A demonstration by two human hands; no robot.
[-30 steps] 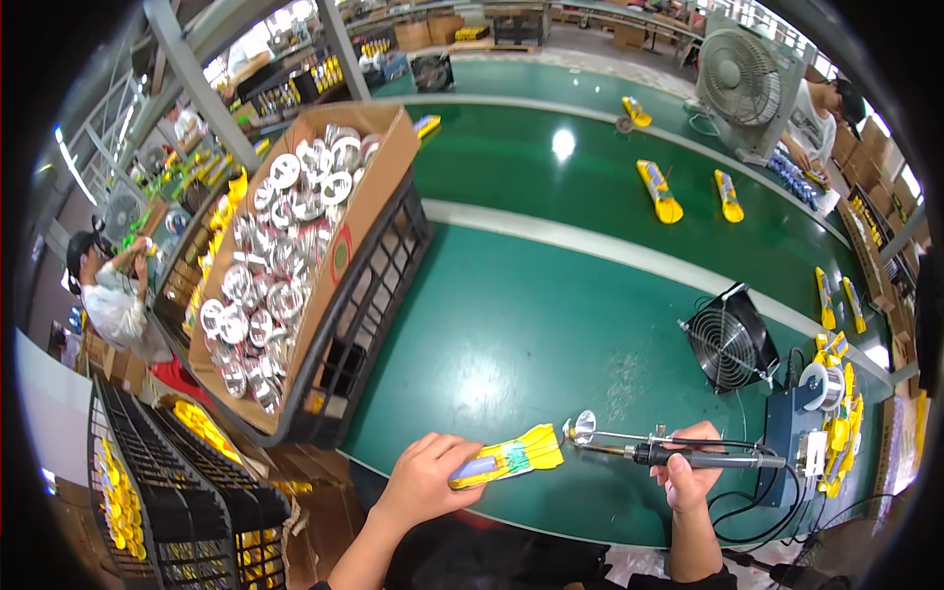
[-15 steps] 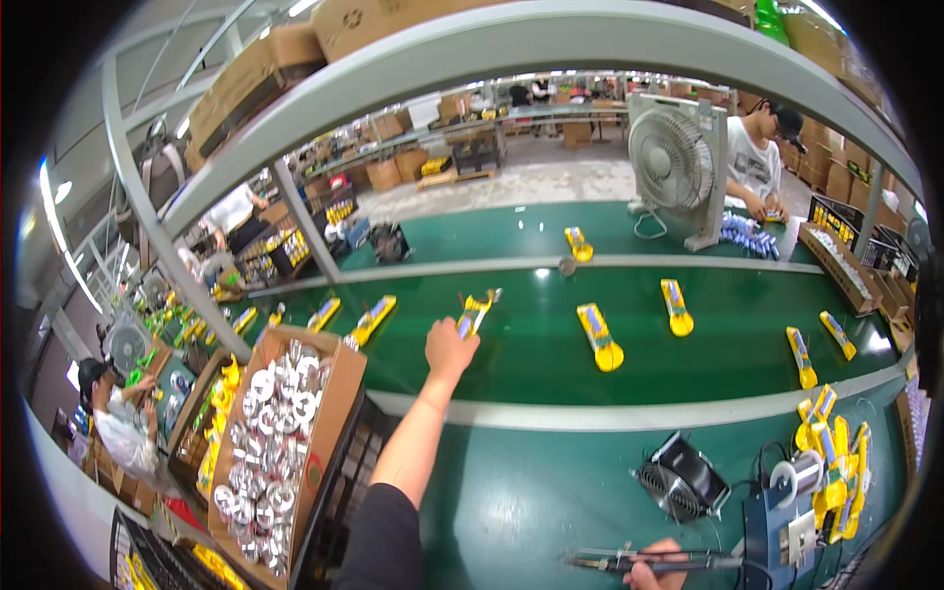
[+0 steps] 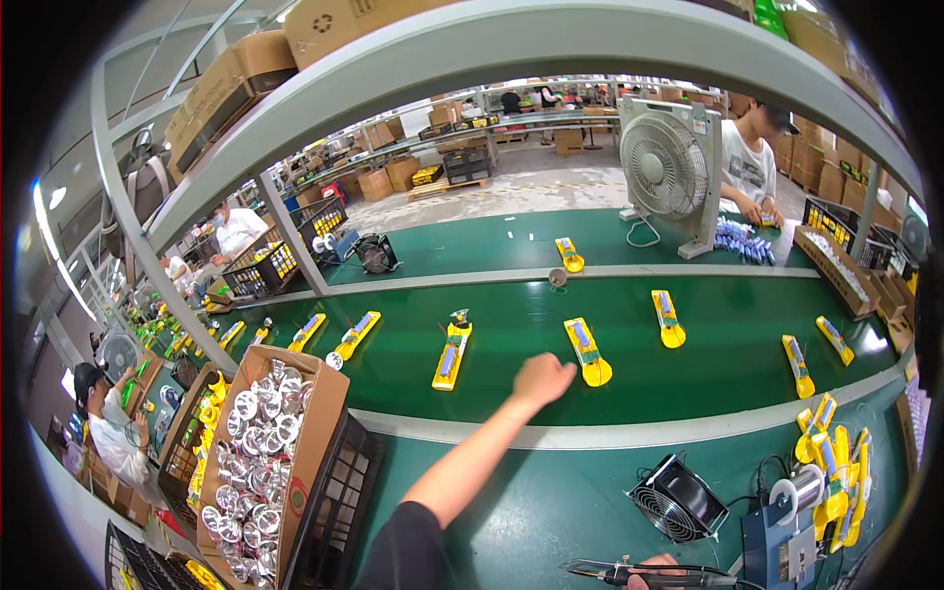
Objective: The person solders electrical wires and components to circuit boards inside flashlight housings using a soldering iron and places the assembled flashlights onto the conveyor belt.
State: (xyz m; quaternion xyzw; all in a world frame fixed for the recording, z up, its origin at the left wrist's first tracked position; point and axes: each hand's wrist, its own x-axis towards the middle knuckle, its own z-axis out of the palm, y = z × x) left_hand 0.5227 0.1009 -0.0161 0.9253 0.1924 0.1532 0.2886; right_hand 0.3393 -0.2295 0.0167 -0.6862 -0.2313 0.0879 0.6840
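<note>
My left hand (image 3: 541, 382) reaches over the green conveyor belt (image 3: 511, 307), its fingers curled and nothing visible in them. Just beyond its fingertips lies a yellow casing (image 3: 588, 354) holding a blue cell and wires; whether they touch, I cannot tell. Left of the hand, another yellow casing (image 3: 451, 356) rests on the belt, a small dark and silvery part at its far end. At the bottom edge, my right hand (image 3: 657, 570), partly cut off, grips a black soldering iron (image 3: 615, 571) pointing left.
A carton of silvery reflectors (image 3: 258, 433) stands at left. On the bench are a small black fan (image 3: 678, 500), a blue soldering station (image 3: 777, 546), a solder spool (image 3: 808, 484) and piled yellow casings (image 3: 841, 472). Across the belt stand a white fan (image 3: 664, 165) and a person (image 3: 749, 162).
My left hand has let go of the yellow casing, which now lies flat on the belt, and has moved right toward another one. My right hand still holds the soldering iron.
</note>
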